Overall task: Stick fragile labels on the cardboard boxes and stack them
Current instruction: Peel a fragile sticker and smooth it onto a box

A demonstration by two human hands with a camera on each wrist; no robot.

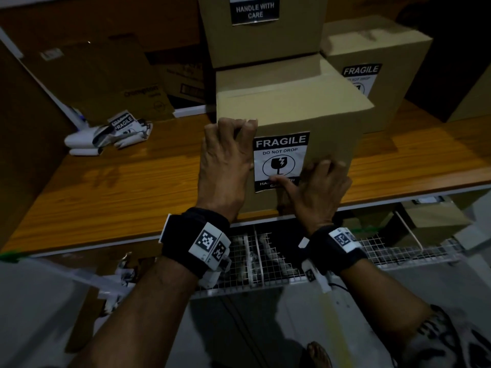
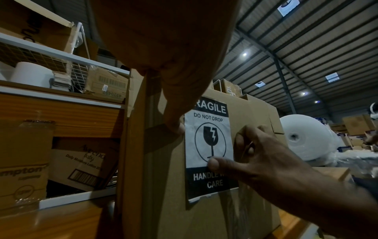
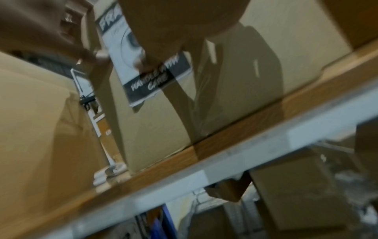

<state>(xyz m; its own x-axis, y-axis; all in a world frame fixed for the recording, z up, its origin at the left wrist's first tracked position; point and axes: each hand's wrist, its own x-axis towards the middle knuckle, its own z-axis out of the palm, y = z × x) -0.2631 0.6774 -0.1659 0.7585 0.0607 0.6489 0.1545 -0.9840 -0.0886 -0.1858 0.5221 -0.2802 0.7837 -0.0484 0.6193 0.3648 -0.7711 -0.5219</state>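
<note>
Though stuck to the front of the cardboard box (image 1: 305,112) on the wooden shelf (image 1: 132,176), the fragile label (image 1: 280,155) looks thin and crease-prone. The right hand (image 1: 316,187) presses it with the thumb, fingers loosely curled; the left hand (image 1: 225,166) steadies the box's top-left edge, fingers bent. Smooth outward from the middle.

You are standing in a warehouse packing area. High above you runs a corrugated metal roof (image 2: 306,48) on steel beams, with skylights and lamps. To your left, wire-mesh shelving (image 2: 51,58) holds cartons and white rolls. On the far right sit big rolls of white foam wrap (image 2: 302,139) among more cartons. Labelled cardboard boxes (image 1: 265,35) are stacked on the wooden workbench (image 1: 119,181) before you.
</note>
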